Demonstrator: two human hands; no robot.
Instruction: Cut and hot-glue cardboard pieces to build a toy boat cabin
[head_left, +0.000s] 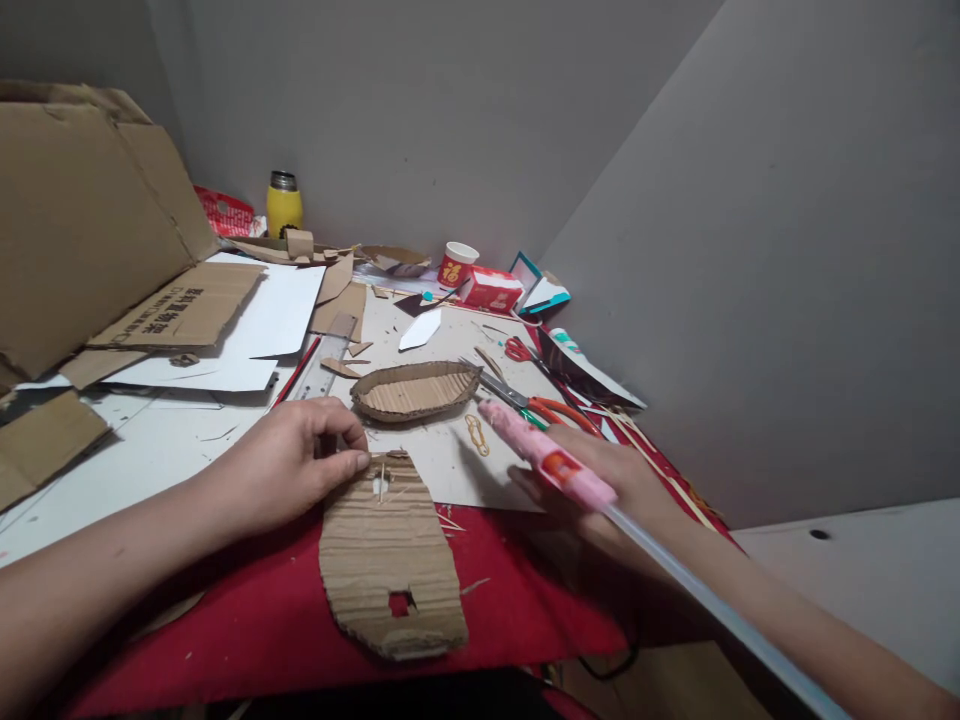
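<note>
My left hand (pixel 319 455) pinches the far left edge of a cut piece of corrugated cardboard (pixel 394 555). Two square holes are cut in that piece, and thin sticks lie across the far hole. In my right hand (pixel 577 480) is a pink hot glue gun (pixel 544 455), with a long clear glue stick (pixel 712 600) trailing from its back. Its nozzle points forward and left, apart from the cardboard piece. Just beyond my hands stands a shallow boat-shaped cardboard tray (pixel 416 392). Scissors with orange handles (pixel 559 412) lie beside the glue gun's tip.
Rubber bands (pixel 476 435) lie on the pale board. A clear ruler (pixel 322 360), white paper (pixel 292 300) and large cardboard (pixel 82 220) are at left. Along the back stand a yellow bottle (pixel 283 205), a paper cup (pixel 457 264) and a red box (pixel 491 289). Small red scissors (pixel 517 348) lie farther right.
</note>
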